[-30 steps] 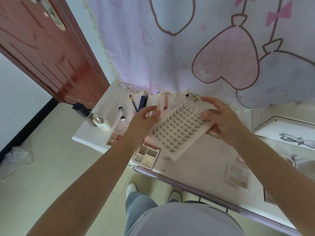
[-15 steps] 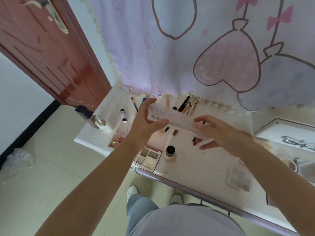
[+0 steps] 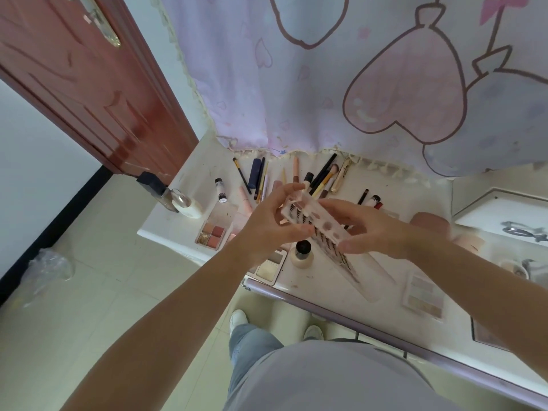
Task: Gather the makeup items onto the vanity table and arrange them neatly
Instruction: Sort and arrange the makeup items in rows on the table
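Brushes and pencils [image 3: 318,179] lie in a row at the table's [image 3: 326,286] back edge under the curtain [image 3: 355,84]; two bottles [image 3: 178,200] stand at its left end, a palette [image 3: 212,234] just right of them, another palette [image 3: 422,296] near the front right

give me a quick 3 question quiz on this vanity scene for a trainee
1. True or false: the lash tray lies flat on the vanity table.
2. Which hands hold the tray? A left only, B right only, C both.
3. Fill in: the round bottle with the black cap stands just right of an open ____.

Key: 1 false, it is held up, tilted. 2 C, the left hand and right hand. 3 palette.
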`<state>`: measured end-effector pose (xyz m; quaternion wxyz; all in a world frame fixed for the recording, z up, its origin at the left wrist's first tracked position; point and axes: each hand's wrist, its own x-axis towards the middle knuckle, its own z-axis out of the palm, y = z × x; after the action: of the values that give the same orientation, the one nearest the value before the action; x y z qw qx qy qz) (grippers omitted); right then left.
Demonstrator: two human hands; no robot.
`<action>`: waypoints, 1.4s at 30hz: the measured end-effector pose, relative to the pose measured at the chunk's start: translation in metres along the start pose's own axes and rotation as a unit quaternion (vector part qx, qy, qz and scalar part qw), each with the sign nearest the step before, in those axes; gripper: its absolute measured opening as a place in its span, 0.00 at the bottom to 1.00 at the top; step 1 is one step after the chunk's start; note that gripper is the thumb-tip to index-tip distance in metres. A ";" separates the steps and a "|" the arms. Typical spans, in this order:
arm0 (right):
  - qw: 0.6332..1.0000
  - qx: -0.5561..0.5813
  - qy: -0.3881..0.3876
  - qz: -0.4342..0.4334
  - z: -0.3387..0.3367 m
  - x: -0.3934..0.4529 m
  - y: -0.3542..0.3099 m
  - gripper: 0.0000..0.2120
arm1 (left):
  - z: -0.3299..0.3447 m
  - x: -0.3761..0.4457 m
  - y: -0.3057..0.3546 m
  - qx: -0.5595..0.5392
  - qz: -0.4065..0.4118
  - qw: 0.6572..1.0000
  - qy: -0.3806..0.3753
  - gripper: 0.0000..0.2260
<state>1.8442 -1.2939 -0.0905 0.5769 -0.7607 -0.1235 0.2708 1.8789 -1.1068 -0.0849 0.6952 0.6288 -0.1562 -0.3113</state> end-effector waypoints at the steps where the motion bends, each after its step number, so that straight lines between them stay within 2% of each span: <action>1: 1.000 0.014 -0.012 -0.007 -0.001 0.000 0.002 0.39 | 0.001 -0.001 0.000 -0.006 -0.006 1.000 0.004 0.29; 3: 0.998 0.047 -0.040 -0.007 -0.004 -0.001 0.007 0.44 | 0.000 -0.001 -0.004 -0.029 -0.033 0.999 0.020 0.34; 5: 0.991 0.129 -0.033 0.015 -0.013 -0.004 0.013 0.37 | -0.002 0.001 -0.013 -0.082 -0.065 0.994 0.014 0.41; 6: 0.986 0.164 -0.018 0.036 -0.020 -0.006 0.018 0.34 | -0.004 0.001 -0.018 -0.108 -0.077 0.991 0.010 0.41; 8: 0.981 0.172 0.026 0.085 -0.032 -0.012 0.029 0.26 | -0.003 0.000 -0.031 -0.130 -0.099 0.986 0.022 0.28; 10: 0.984 0.126 0.062 0.107 -0.042 -0.023 0.039 0.20 | 0.002 -0.003 -0.045 -0.145 -0.130 0.980 0.043 0.18; 13: 0.982 0.053 0.142 0.113 -0.051 -0.042 0.046 0.09 | 0.015 -0.009 -0.065 -0.152 -0.163 0.974 0.046 0.21; 15: 0.971 0.020 0.216 0.101 -0.056 -0.050 0.050 0.08 | 0.025 -0.012 -0.075 -0.083 -0.166 0.982 0.035 0.27; 17: 0.962 -0.025 0.254 0.095 -0.056 -0.055 0.051 0.07 | 0.033 -0.014 -0.082 -0.033 -0.154 0.987 0.023 0.29; 20: 0.959 -0.069 0.255 0.103 -0.051 -0.056 0.053 0.07 | 0.038 -0.015 -0.092 0.000 -0.161 0.986 0.041 0.32; 25: 0.951 -0.133 0.240 0.143 -0.051 -0.052 0.061 0.10 | 0.046 -0.018 -0.113 0.110 -0.195 0.974 0.017 0.31; 28: 0.941 -0.201 0.205 0.177 -0.047 -0.044 0.077 0.13 | 0.045 -0.017 -0.129 0.168 -0.231 0.958 0.016 0.32; 33: 0.939 -0.243 0.181 0.165 -0.038 -0.022 0.097 0.13 | 0.042 -0.012 -0.146 0.294 -0.263 0.919 -0.018 0.33; 37: 0.892 -0.382 0.200 0.133 -0.046 -0.002 0.105 0.14 | 0.039 -0.009 -0.154 0.398 -0.241 0.885 -0.030 0.32; 40: 0.860 -0.435 0.195 0.181 -0.054 0.010 0.116 0.17 | 0.041 -0.008 -0.158 0.463 -0.226 0.856 -0.050 0.31; 42: 0.862 -0.430 0.170 0.209 -0.056 0.016 0.120 0.17 | 0.042 -0.008 -0.160 0.484 -0.220 0.845 -0.067 0.30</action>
<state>1.8735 -1.3673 -0.1981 0.1344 -0.9754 0.0343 0.1711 1.8090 -1.1368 -0.2323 0.2042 0.8808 -0.1906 -0.3824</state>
